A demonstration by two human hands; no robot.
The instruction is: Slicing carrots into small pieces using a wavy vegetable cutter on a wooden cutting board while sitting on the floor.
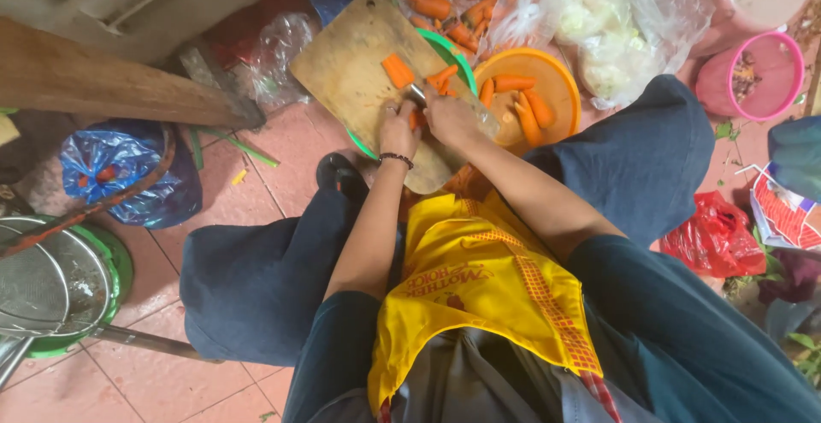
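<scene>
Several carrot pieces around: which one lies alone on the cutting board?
The short orange carrot chunk on the wooden cutting board, just beyond both hands; other carrots sit in the orange bowl or bag.

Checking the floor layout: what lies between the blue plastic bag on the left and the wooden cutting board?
In the head view, between the blue plastic bag and the cutting board lie bare pink tiles, green stalk trimmings and a small yellowish scrap.

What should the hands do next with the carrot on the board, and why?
Probably one more cut. The left hand pins an orange carrot piece on the tan wooden cutting board, and the right hand has a metal knife blade right by it. A cut orange chunk already lies above.
</scene>
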